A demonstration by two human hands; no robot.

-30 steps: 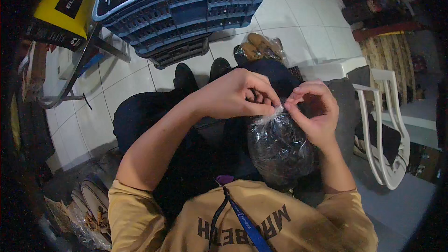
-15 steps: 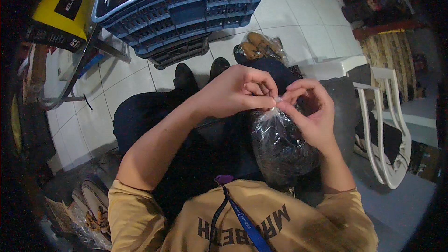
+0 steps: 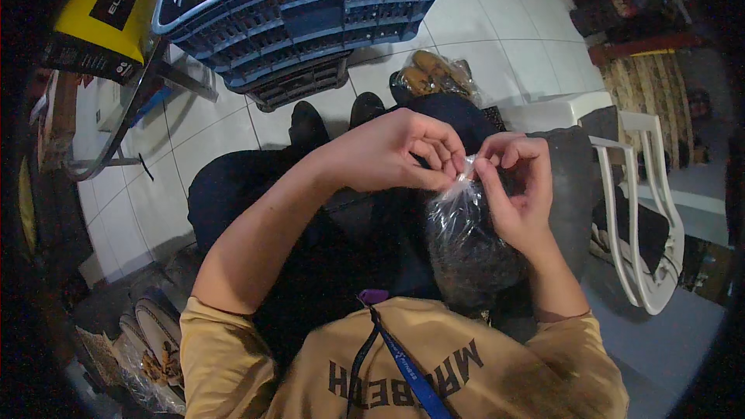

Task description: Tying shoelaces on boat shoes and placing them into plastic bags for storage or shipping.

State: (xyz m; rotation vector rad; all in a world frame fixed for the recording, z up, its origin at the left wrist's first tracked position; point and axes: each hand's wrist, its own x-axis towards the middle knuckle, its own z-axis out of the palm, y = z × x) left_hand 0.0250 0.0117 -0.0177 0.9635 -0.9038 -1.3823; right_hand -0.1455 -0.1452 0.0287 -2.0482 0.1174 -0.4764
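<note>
A clear plastic bag (image 3: 468, 244) with dark contents rests on my lap, its neck gathered and twisted at the top. My left hand (image 3: 415, 151) is closed, thumb and fingertips pinching the left side of that neck. On the other side, my right hand (image 3: 518, 186) is curled, its thumb and forefinger together at the bag's neck; the fingertips partly hide what they grip. What the bag holds is hard to make out through the shiny film.
Ahead on the tiled floor (image 3: 213, 136), a blue crate (image 3: 310, 23) holding wrapped items sits on a black crate (image 3: 303, 84). Brown shoes in clear plastic (image 3: 434, 74) lie beyond my knees. A white plastic chair (image 3: 652, 209) stands right, a yellow box (image 3: 105, 12) far left, more shoes (image 3: 155, 330) lower left.
Both hands stay at the bag's neck. My right fingers have drawn slightly up and away from the left ones, showing more of the twisted plastic between them. The bag has shifted slightly right.
</note>
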